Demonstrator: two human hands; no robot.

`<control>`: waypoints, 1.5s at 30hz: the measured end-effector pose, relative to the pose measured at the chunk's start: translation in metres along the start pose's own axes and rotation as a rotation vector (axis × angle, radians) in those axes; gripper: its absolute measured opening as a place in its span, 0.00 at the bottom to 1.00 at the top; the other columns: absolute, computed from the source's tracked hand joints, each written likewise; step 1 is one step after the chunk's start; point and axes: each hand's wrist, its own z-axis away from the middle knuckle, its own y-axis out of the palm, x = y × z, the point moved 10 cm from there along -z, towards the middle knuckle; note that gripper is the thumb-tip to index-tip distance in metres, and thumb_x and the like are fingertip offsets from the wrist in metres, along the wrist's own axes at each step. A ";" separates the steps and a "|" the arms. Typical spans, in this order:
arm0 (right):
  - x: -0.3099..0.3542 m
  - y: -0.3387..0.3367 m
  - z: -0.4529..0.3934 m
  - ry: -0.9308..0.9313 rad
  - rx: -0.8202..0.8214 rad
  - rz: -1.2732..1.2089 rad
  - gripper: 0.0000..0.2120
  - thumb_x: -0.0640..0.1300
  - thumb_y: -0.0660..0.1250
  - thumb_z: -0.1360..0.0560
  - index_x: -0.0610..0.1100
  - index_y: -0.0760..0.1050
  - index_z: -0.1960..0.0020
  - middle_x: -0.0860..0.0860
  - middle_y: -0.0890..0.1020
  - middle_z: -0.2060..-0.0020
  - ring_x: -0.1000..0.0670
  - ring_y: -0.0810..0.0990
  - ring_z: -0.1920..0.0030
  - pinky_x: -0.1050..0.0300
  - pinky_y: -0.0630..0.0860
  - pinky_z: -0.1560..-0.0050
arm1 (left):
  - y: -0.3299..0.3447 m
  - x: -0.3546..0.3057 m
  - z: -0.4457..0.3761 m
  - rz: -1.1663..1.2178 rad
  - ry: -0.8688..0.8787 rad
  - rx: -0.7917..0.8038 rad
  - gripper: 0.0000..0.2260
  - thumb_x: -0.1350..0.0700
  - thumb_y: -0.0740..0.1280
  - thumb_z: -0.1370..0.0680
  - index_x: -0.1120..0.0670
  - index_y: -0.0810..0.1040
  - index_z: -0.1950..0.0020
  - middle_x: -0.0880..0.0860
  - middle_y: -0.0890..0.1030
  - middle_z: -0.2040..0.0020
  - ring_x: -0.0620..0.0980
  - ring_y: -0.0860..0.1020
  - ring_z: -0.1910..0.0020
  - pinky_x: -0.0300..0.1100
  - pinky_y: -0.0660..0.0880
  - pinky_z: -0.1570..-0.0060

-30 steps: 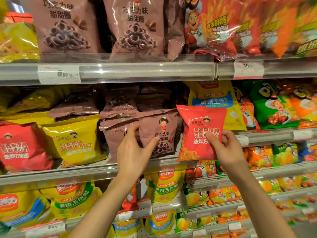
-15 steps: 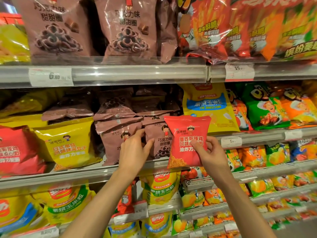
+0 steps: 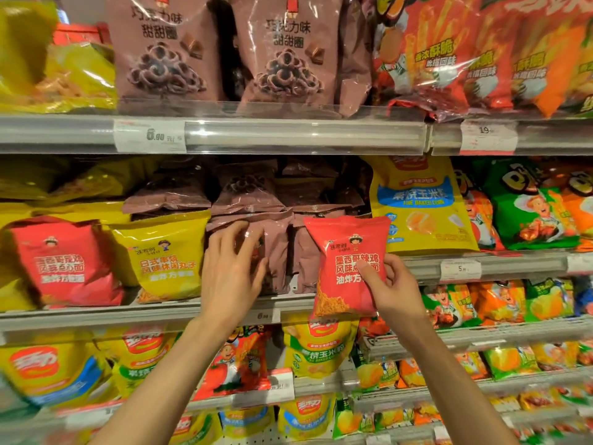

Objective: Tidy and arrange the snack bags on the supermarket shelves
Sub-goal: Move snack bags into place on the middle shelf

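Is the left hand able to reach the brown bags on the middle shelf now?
Probably yes. The left hand is spread open right at the front brown bags, nothing between them; the red bag, held by the right hand, stays to the side.

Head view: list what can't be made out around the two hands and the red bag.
- Front of the brown bag, head view: the left hand covers its print; whether the fingers grip it is unclear.
- Lower right of the red bag: hidden behind the right hand.
- Price tag under the brown bags: too blurred to read.
- Bottom shelf bags: smeared by motion blur.
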 end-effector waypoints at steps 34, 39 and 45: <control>-0.001 0.086 0.108 -0.059 0.034 0.175 0.15 0.58 0.73 0.23 0.47 0.76 0.53 0.54 0.76 0.67 0.60 0.78 0.63 0.66 0.76 0.63 | -0.084 0.128 0.126 0.971 -0.606 -0.062 0.05 0.57 0.72 0.20 0.47 0.81 0.46 0.41 0.86 0.53 0.40 0.83 0.52 0.32 0.77 0.51; 0.000 0.153 0.148 -0.038 0.021 0.138 0.05 0.47 0.72 0.20 0.48 0.76 0.52 0.61 0.75 0.69 0.58 0.76 0.64 0.69 0.72 0.65 | -0.134 0.200 0.154 0.987 -0.626 -0.089 0.05 0.59 0.73 0.21 0.51 0.82 0.47 0.45 0.85 0.56 0.43 0.82 0.54 0.33 0.77 0.52; 0.003 0.268 0.199 0.101 0.017 -0.122 0.08 0.38 0.69 0.20 0.41 0.74 0.41 0.50 0.88 0.52 0.58 0.86 0.56 0.65 0.81 0.58 | -0.198 0.306 0.194 0.999 -0.667 -0.121 0.07 0.61 0.72 0.20 0.49 0.82 0.47 0.56 0.85 0.53 0.50 0.82 0.53 0.34 0.78 0.52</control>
